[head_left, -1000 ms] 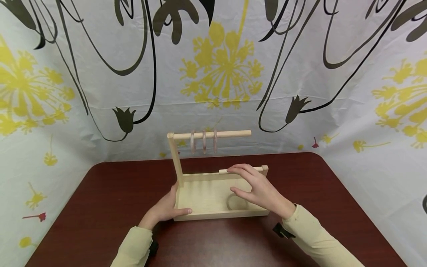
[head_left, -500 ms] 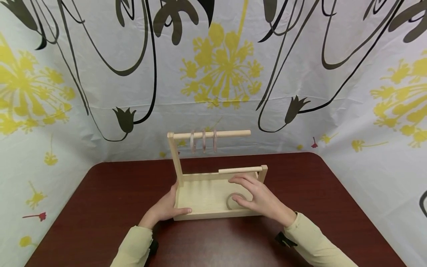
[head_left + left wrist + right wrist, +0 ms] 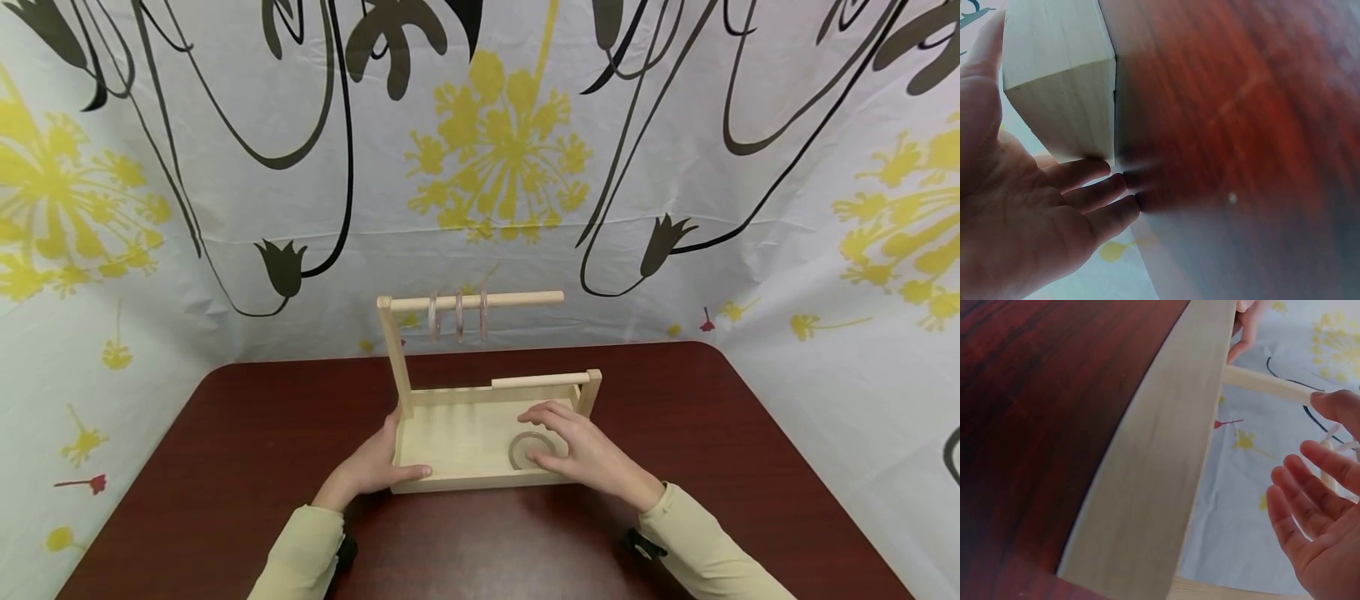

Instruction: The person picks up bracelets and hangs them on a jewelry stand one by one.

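A pale wooden tray (image 3: 450, 437) has a tall post (image 3: 395, 358) at its left end, carrying an upper bar (image 3: 525, 298). Three clear rings (image 3: 459, 318) hang around that bar. My left hand (image 3: 371, 462) grips the tray's left end, thumb over the front wall; the left wrist view shows fingers against the tray's corner (image 3: 1072, 106). A loose clear ring (image 3: 512, 454) lies flat on the tray floor toward the right. Above it hovers my right hand (image 3: 585, 446), fingers spread and slightly bent, partly covering the ring. In the right wrist view the right palm (image 3: 1335, 550) holds nothing.
A shorter lower bar (image 3: 540, 382) sticks out leftward from a short post (image 3: 591, 392) at the tray's right end. The dark red table (image 3: 285, 450) lies below. Behind it hangs a white patterned curtain (image 3: 420, 250).
My right hand has come down from the lower bar toward the loose ring, its fingers drawing a little closer together. The left hand and the tray have stayed in place.
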### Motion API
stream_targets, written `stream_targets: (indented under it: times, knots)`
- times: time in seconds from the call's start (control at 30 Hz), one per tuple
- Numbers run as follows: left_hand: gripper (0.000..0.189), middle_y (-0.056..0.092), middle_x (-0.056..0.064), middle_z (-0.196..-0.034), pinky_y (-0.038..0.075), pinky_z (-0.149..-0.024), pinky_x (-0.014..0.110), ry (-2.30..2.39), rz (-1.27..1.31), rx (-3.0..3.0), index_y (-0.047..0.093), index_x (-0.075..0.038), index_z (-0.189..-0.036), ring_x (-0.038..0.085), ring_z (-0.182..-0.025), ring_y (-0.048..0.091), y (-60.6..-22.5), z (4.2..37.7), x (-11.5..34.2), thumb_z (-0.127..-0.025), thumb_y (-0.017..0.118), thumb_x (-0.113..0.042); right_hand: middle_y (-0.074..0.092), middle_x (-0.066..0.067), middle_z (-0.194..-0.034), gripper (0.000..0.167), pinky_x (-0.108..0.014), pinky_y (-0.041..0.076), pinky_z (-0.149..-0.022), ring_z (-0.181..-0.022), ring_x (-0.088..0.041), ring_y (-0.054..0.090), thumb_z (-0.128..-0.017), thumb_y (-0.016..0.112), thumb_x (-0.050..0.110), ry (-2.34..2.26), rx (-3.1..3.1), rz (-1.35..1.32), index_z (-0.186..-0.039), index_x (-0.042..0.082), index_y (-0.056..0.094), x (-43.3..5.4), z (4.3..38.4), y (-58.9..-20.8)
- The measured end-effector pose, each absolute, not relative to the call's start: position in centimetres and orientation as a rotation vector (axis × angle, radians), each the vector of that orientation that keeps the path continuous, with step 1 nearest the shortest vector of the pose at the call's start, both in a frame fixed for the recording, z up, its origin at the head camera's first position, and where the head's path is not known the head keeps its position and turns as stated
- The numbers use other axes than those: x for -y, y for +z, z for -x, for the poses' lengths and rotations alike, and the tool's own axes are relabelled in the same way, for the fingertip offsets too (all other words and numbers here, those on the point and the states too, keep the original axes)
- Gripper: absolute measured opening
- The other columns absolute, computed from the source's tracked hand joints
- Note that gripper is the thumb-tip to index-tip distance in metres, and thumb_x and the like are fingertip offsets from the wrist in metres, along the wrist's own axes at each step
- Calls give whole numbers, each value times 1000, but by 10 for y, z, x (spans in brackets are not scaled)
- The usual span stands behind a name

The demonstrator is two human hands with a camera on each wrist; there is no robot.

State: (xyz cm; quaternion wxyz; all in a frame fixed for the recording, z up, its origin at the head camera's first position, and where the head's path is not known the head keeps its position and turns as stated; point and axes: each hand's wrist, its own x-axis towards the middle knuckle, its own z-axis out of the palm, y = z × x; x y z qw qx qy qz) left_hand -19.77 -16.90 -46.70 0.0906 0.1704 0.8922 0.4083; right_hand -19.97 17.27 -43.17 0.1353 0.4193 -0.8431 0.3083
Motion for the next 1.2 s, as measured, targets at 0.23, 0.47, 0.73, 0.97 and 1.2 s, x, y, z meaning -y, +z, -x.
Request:
stream_targets:
  times: [0.23, 0.47, 0.73, 0.97, 1.2]
  knots:
    - [118, 23, 32, -150, 35, -100, 54, 1216, -513, -2655, -2, 7, -151, 42, -130, 38, -467, 198, 169, -78, 82, -33, 60, 1, -114, 38, -36, 49, -83, -100, -15, 58, -81, 79, 14, 907, 2511, -1194, -116, 11, 64, -175, 204, -443]
    - [118, 21, 33, -150, 34, -100, 55, 1238, -511, -2626, -4, 6, -151, 43, -130, 37, -465, 197, 169, -79, 81, -31, 62, -2, -110, 33, -39, 49, -82, -98, -20, 59, -85, 76, 19, 906, 2615, -1142, -113, 5, 66, -178, 207, -451]
    - [117, 19, 33, -150, 34, -100, 55, 1267, -544, -2608, -5, 7, -151, 44, -130, 36, -464, 196, 170, -79, 81, -29, 63, -6, -108, 32, -40, 48, -81, -97, -24, 60, -86, 74, 20, 924, 2672, -1146, -112, 3, 66, -179, 213, -457]
    - [118, 20, 33, -150, 33, -100, 55, 1261, -532, -2615, -4, 7, -151, 43, -131, 35, -464, 198, 170, -79, 82, -30, 63, -10, -107, 34, -39, 49, -81, -94, -26, 61, -85, 75, 19, 928, 2703, -1143, -112, 0, 66, -178, 218, -464]
    - [117, 22, 32, -150, 34, -100, 55, 1252, -513, -2624, -3, 6, -151, 42, -131, 37, -466, 198, 169, -78, 82, -30, 62, -11, -108, 36, -35, 47, -79, -93, -24, 59, -85, 76, 20, 937, 2741, -1128, -113, 0, 65, -178, 218, -468]
